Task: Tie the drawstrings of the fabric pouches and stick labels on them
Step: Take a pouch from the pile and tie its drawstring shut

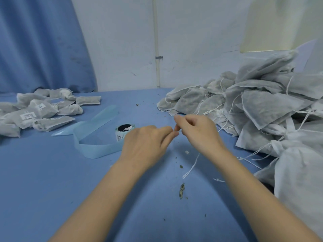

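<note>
Your left hand (148,142) and right hand (197,131) meet fingertip to fingertip, pinching something small I cannot identify, beside one label roll (124,132) on the desk (52,180).

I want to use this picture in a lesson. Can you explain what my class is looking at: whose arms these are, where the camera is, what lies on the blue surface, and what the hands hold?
There is one picture, from a camera worn on a person's head, looking down at their own bare arms. The left hand and right hand meet at the fingertips, pinching something small that I cannot make out. On the blue table lie a big pile of unlabelled pouches on the right, labelled pouches on the left, and a label roll with its backing strip trailing out.
</note>
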A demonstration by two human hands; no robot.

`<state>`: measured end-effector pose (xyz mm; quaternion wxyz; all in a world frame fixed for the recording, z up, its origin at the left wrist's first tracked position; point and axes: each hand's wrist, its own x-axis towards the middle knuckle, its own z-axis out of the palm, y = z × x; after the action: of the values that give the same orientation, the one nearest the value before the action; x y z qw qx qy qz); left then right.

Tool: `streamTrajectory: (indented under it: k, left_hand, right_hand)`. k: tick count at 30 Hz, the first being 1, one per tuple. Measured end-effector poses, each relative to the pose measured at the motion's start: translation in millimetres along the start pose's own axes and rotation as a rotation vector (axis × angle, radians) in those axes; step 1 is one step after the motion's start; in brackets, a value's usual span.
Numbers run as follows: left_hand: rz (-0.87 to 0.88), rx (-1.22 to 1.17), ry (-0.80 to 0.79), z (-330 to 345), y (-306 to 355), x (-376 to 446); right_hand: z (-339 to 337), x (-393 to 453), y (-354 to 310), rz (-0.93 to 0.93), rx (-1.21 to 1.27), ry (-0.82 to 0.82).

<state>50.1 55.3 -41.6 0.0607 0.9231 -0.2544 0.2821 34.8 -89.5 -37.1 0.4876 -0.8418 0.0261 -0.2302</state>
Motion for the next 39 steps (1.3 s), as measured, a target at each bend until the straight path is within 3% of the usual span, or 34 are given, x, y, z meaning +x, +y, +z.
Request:
streamTrajectory:
  k: [3, 5, 10, 14, 19, 25, 29, 36, 39]
  left_hand:
    - [-0.043, -0.197, -0.008, 8.4, -3.0, 3.2]
    - [-0.075, -0.445, -0.004, 13.3, -1.0, 5.9]
    - [-0.346, -1.053, -0.016, 24.3, 5.7, 9.2]
    - [-0.475, -1.275, 0.029, 28.5, 11.1, 5.6]
    - [-0.494, -1.282, 0.098, 29.5, 18.2, -2.2]
    - [-0.498, -1.193, 0.138, 25.3, 21.5, -6.3]
    - [-0.485, -1.177, 0.165, 25.9, 19.3, -6.7]
    - [-0.564, -1.072, 0.163, 31.9, 18.4, -4.5]
    - [-0.627, -1.161, 0.164, 30.6, 14.8, -2.5]
  right_hand:
    - [1.7, -0.8, 6.5, -0.009, -0.042, -0.01]
    - [1.2, 2.1, 8.5, 0.106, 0.053, -0.033]
    - [-0.9, 3.7, 9.2, 0.516, 1.02, -0.179]
    - [4.4, 1.3, 9.6, 0.514, 1.293, -0.144]
    - [12.1, -0.6, 14.3, 0.426, 1.114, -0.236]
    - [9.9, -4.6, 12.4, 0.229, 0.581, -0.265]
    - [16.6, -9.0, 10.0, 0.16, 0.416, -0.323]
    - [28.6, -16.6, 11.7, -0.123, -0.1, -0.066]
    - [30.2, -17.3, 12.7, -0.15, -0.106, 0.049]
